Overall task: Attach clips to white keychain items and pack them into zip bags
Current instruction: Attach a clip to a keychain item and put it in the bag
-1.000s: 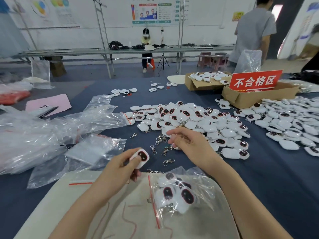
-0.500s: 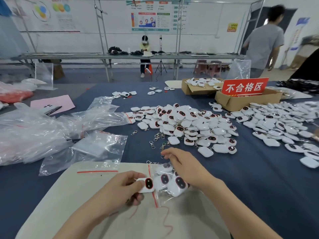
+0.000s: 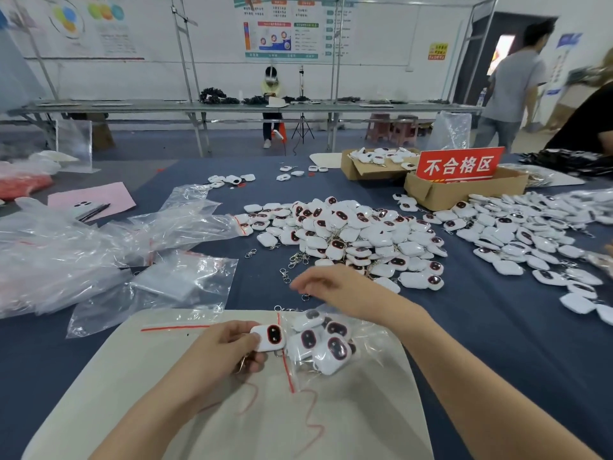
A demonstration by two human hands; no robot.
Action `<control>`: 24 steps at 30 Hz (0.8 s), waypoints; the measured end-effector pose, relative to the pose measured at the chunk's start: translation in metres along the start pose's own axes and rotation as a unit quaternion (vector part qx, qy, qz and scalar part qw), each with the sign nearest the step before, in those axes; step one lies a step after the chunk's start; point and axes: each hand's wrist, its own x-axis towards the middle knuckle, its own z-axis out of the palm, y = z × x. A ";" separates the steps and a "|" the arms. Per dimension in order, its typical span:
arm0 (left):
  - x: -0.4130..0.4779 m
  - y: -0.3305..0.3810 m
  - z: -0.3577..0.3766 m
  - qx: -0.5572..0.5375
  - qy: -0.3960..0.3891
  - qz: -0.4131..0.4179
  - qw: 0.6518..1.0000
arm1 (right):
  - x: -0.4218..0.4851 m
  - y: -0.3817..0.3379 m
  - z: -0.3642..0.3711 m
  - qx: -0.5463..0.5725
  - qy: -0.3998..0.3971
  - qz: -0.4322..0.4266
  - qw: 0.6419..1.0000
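Factory packing workshop: long metal-framed workbench (image 3: 232, 107); wall charts (image 3: 282, 28); bulk heap of white keychain items (image 3: 348, 234); cardboard boxes (image 3: 441, 194) with red sign (image 3: 459, 164); loose zip bags (image 3: 66, 254).

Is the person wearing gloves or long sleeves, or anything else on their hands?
No gloves and no sleeves show. The left hand and the right hand are bare. The left forearm and the right forearm are bare right to the picture's edge. No watch, bracelet or ring shows, though the right hand is blurred, so a thin ring could be missed.
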 end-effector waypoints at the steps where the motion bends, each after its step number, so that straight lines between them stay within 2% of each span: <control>1: 0.001 0.000 0.000 0.005 0.001 0.001 1.000 | 0.004 -0.004 0.003 -0.041 -0.048 -0.012 0.998; 5: 0.002 0.000 -0.002 0.004 0.001 0.006 1.000 | 0.020 -0.018 0.019 -0.185 -0.169 -0.068 0.966; 10: 0.002 -0.003 -0.009 -0.003 -0.003 0.011 1.000 | 0.030 -0.026 0.014 -0.219 -0.215 -0.055 0.950; 14: 0.004 -0.005 -0.013 -0.008 -0.004 0.013 1.000 | 0.030 -0.027 0.010 -0.228 -0.205 -0.051 0.950; 19: 0.006 -0.005 -0.010 -0.058 -0.039 0.015 0.997 | 0.027 -0.024 0.006 -0.133 -0.179 -0.037 0.974; 24: 0.014 -0.011 -0.001 -0.035 -0.005 0.010 0.999 | 0.027 -0.025 0.007 -0.091 -0.163 -0.034 0.982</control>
